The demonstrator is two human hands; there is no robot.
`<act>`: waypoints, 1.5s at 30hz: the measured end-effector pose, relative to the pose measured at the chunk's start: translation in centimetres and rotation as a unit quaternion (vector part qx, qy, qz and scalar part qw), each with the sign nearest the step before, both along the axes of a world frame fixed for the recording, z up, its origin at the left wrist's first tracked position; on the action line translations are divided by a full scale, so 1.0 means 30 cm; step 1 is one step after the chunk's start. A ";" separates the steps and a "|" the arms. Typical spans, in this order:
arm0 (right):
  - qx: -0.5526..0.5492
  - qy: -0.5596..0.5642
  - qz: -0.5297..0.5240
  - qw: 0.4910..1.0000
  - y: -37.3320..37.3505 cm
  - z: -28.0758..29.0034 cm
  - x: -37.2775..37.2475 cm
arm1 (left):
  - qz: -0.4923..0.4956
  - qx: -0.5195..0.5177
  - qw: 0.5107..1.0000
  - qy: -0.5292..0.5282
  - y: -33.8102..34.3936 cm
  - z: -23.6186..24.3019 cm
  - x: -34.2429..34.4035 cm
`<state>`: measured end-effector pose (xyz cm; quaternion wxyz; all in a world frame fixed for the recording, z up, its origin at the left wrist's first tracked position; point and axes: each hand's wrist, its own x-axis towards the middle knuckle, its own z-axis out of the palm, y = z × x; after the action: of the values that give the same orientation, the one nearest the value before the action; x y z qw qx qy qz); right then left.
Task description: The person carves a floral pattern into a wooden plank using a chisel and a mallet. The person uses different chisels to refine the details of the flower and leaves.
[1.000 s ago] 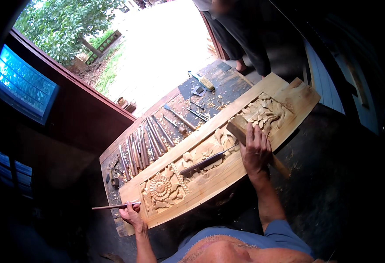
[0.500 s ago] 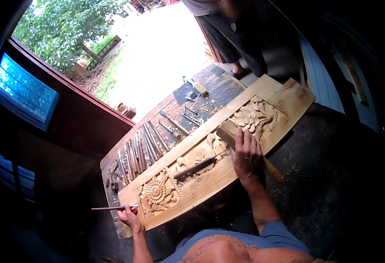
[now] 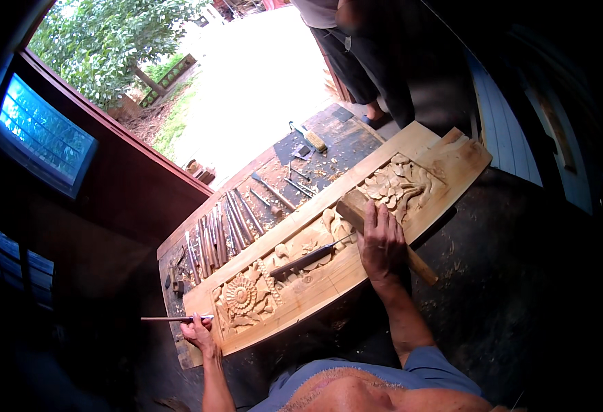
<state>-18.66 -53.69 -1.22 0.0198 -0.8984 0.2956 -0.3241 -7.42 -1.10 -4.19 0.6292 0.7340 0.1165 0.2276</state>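
Observation:
A long pale wooden board (image 3: 308,295) lies diagonally across the bench, carved with a flower rosette and leafy reliefs. My left hand (image 3: 198,333) grips a slim chisel (image 3: 157,318) at the board's left end. My right hand (image 3: 384,254) is closed over a wooden mallet (image 3: 349,209), whose handle sticks out toward the lower right. Just left of that hand, a dark-handled long tool (image 3: 298,262) lies on the middle carving.
The workbench (image 3: 339,154) holds a row of carving tools (image 3: 222,230), a brush (image 3: 311,137) and scattered shavings. A person in dark trousers (image 3: 377,69) stands beside the open doorway at the back. A pale plank wall (image 3: 507,130) is at the right.
My right hand and the mallet have shifted slightly left and down. The scene has slid slightly left in the picture. My left hand keeps hold of the chisel.

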 end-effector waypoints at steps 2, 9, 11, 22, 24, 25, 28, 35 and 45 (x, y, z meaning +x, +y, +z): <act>-0.004 0.000 0.000 1.000 -0.001 0.001 -0.002 | 0.007 0.009 1.000 0.006 0.000 -0.004 0.005; -0.011 0.012 -0.005 1.000 0.003 0.004 -0.005 | -0.003 -0.006 1.000 -0.007 0.030 -0.032 0.017; -0.012 0.011 -0.008 1.000 0.008 0.008 -0.004 | 0.006 -0.001 1.000 -0.007 0.044 -0.041 0.023; -0.008 0.018 -0.022 1.000 0.006 -0.031 0.014 | -0.011 0.002 1.000 -0.002 -0.007 -0.006 0.001; -0.013 0.001 -0.020 1.000 0.013 -0.027 0.017 | -0.006 0.010 1.000 0.003 -0.008 0.000 -0.007; -0.016 -0.006 -0.020 1.000 0.013 -0.021 0.020 | -0.005 0.010 1.000 0.005 -0.012 0.001 -0.009; -0.029 -0.027 -0.019 0.999 0.018 -0.034 0.028 | -0.012 0.022 1.000 0.011 0.006 0.003 -0.017; -0.030 -0.053 -0.005 0.998 0.003 -0.080 0.038 | -0.038 -0.021 0.999 0.021 -0.012 0.028 -0.030; -0.042 -0.047 0.015 0.998 -0.033 -0.117 0.054 | -0.070 -0.090 0.993 0.017 -0.043 0.061 -0.047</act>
<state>-17.04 -54.67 -4.74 0.0011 -0.8867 0.2666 -0.3776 -8.84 -2.39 -2.38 0.7051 0.6843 0.0958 0.1593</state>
